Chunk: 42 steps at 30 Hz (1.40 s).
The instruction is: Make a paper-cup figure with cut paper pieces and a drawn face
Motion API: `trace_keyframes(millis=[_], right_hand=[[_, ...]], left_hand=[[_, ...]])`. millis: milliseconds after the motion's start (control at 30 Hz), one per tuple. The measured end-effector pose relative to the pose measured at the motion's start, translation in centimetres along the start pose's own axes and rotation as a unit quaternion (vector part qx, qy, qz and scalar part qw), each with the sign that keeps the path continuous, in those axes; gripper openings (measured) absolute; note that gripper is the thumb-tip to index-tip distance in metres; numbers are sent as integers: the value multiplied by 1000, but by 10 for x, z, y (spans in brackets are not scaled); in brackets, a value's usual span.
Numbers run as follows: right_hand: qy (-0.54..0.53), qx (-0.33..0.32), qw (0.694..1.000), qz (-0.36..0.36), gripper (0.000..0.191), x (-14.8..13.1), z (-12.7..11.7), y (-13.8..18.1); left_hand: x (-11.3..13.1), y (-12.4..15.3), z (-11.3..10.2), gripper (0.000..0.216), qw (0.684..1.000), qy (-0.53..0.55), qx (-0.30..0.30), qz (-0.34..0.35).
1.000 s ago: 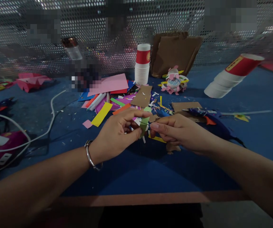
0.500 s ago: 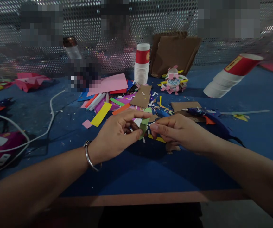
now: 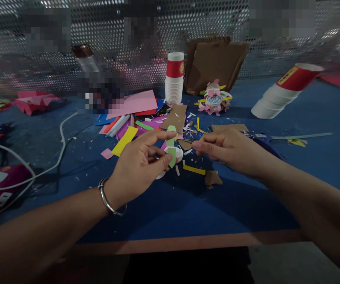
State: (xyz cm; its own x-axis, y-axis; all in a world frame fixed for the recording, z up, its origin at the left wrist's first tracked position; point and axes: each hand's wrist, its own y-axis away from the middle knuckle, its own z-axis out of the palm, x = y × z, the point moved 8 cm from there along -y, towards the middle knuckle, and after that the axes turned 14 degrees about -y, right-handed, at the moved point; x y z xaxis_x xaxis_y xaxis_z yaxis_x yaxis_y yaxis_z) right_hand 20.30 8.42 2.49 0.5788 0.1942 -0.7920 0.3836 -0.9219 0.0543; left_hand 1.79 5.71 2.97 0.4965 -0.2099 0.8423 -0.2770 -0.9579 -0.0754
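The picture is dim with a cool cast. Light seems to come from behind the perforated screen (image 3: 54, 55) at 12 o'clock, which glitters with small glare spots. The blue bench (image 3: 170, 213) is dark, and soft shadows pool under the left hand (image 3: 137, 165) and right hand (image 3: 232, 152) toward 6 o'clock. The green paper strip (image 3: 171, 154) at centre is fairly sharp. The wide lens stretches the edges, so the forearms at 7 and 5 o'clock swell and turn murky. The corner at 2 o'clock is smeared. Pixelated blocks mask patches along the top.
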Motion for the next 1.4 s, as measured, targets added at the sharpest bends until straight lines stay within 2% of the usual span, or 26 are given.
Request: trace_keyframes(millis=[67, 233, 467, 600, 667, 733, 833, 967, 1100, 1167, 1300, 1400], right_hand=[[76, -7, 997, 23, 56, 5, 1, -2], [287, 1, 956, 62, 44, 11, 6, -2], [367, 20, 928, 62, 47, 3, 7, 9], [391, 24, 918, 62, 46, 1, 8, 13], [406, 25, 912, 60, 44, 0, 9, 14], [412, 23, 909, 63, 43, -1, 9, 15], [413, 14, 908, 69, 46, -1, 10, 16], [425, 13, 903, 66, 50, -1, 11, 17], [422, 15, 905, 62, 49, -1, 10, 16], [420, 14, 905, 63, 49, -1, 10, 16], [425, 17, 903, 64, 46, -1, 10, 15], [428, 18, 902, 60, 47, -1, 10, 15]], left_hand=[[1, 1, 0, 52, 1000, 0, 4, -5], [3, 10, 21, 46, 997, 4, -73, -2], [11, 21, 42, 37, 982, -107, -141, 60], [13, 22, 41, 42, 972, -159, -156, 75], [15, 19, 33, 40, 965, -205, -125, 102], [18, 11, 18, 36, 952, -268, -60, 134], [9, -6, 2, 31, 922, -362, 5, 138], [-11, -32, 2, 25, 885, -449, -12, 126], [-18, -43, 5, 16, 883, -454, -25, 115], [-11, -41, 5, 13, 883, -451, -3, 131], [20, -22, -6, 12, 859, -446, 128, 217], [28, -14, -7, 16, 843, -458, 147, 241]])
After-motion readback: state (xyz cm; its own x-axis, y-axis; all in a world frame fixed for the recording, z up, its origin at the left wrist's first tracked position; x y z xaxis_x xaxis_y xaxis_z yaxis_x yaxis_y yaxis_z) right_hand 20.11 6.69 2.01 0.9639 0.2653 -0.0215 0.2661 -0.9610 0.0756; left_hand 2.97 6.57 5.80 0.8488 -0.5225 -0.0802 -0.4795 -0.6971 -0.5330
